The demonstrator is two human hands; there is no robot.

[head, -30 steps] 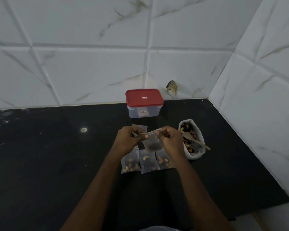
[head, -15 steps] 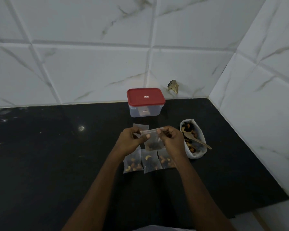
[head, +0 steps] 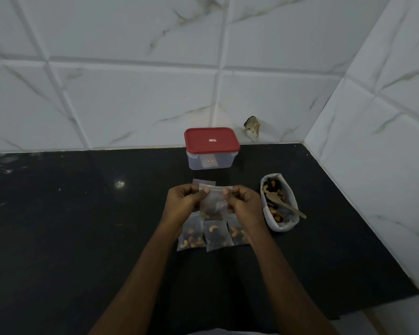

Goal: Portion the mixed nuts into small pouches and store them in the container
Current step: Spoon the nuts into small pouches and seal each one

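Observation:
A small clear pouch [head: 213,205] with nuts in its bottom hangs between my hands above the black counter. My left hand [head: 183,201] pinches the left end of its top strip, and my right hand [head: 243,201] pinches the right end. Below them three filled pouches lie in a row on the counter: left [head: 191,236], middle [head: 217,236], right [head: 237,234]. A clear container with a red lid [head: 212,147] stands shut near the back wall. At the right, a white bag of mixed nuts [head: 279,205] stands open with a wooden spoon [head: 284,204] in it.
An empty clear pouch [head: 203,183] lies flat behind my hands. The black counter [head: 82,226] meets white tiled walls at the back and the right. A chipped spot [head: 252,125] marks the back wall near the corner. The counter's front right edge drops off.
My two hands have stayed on the pouch's top strip and shifted slightly along it. The pouch hangs a bit straighter. The view has shifted a little.

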